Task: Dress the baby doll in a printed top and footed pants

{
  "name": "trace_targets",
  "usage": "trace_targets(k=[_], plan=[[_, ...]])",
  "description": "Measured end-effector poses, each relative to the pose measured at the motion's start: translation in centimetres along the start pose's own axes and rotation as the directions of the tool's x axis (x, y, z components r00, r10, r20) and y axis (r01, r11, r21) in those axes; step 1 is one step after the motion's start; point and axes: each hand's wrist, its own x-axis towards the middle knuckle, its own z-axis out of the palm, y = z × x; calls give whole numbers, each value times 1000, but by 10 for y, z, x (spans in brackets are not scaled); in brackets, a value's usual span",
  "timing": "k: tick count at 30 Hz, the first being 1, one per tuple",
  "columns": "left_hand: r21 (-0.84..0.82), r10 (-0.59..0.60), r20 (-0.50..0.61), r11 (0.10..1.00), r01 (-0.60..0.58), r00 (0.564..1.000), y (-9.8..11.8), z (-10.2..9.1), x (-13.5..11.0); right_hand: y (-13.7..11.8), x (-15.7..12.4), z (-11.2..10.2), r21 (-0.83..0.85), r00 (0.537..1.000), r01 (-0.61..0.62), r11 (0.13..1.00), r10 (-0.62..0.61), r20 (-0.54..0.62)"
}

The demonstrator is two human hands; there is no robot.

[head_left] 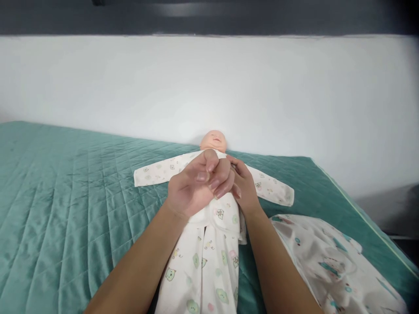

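Note:
A baby doll lies on its back, dressed in a white printed long-sleeved top and matching printed trousers. Its sleeves spread out to both sides. My left hand is over the doll's chest, palm turned up and fingers curled closed; whatever may be in them is hidden. Close against it, my right hand is at the right side of the top with fingers bent. Its fingertips are partly covered by my left hand, so I cannot make out what they pinch.
A green quilted bed cover lies beneath the doll. To the right, a bunched white cloth with animal prints rests beside my right forearm. A white wall stands behind the bed, with a dark band above it.

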Motion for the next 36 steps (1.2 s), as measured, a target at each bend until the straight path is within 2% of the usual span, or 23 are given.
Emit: trace_targets(k=[4, 6, 8, 10, 11, 12, 13, 15, 18, 20, 23, 36], plan=[[137, 32, -115, 990, -16, 993, 7, -12, 2, 3, 1, 1, 64, 997, -78, 995, 79, -17], [249, 79, -213, 968, -24, 974, 8, -22, 4, 3, 2, 1, 70, 995, -98, 993, 100, -19], [422, 160, -375, 906, 14, 913, 6, -35, 6, 2, 2, 1, 68, 994, -110, 992, 111, -19], [581, 248, -523, 804, 129, 816, 0, -48, 9, 1, 2, 1, 66, 994, -105, 992, 107, -24], [635, 275, -563, 747, 196, 779, -4, -53, 10, 1, 1, 1, 66, 995, -96, 993, 98, -26], [673, 285, -580, 695, 252, 763, -8, -57, 10, 0, 0, 1, 71, 996, -81, 994, 83, -25], [702, 280, -577, 651, 290, 767, -11, -60, 11, -1, -1, 1, 78, 998, -60, 995, 62, -22], [768, 265, -520, 562, 307, 812, -15, -62, 12, -3, -3, 2, 86, 1000, -4, 996, 5, -3], [882, 273, -357, 413, 226, 893, -16, -59, 11, -7, -7, 4, 64, 996, 87, 994, -89, 31], [922, 261, -262, 353, 161, 929, -15, -58, 11, -8, -8, 4, 57, 992, 117, 992, -119, 46], [923, 232, -223, 362, 128, 947, -15, -58, 11, -8, -8, 5, 77, 991, 120, 990, -124, 41], [873, 215, -223, 477, 96, 951, -20, -63, 12, -6, -8, 6, 100, 992, 121, 988, -123, 23]])
